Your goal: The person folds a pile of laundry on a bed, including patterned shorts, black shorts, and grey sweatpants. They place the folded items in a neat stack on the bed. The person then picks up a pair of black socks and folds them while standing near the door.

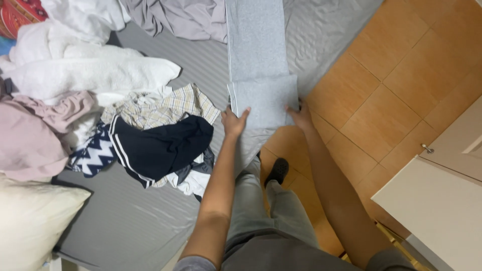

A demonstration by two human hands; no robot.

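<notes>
Both hands, left and right, pinch grey cloth on grey bed; tile floor beside right hand.

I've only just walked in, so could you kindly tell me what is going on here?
A person stands at the edge of a bed with a grey sheet, with both hands on a long light-grey cloth whose near end is folded over. The left hand and right hand grip that folded end's corners. A heap of unfolded clothes lies beside it to the left.
</notes>
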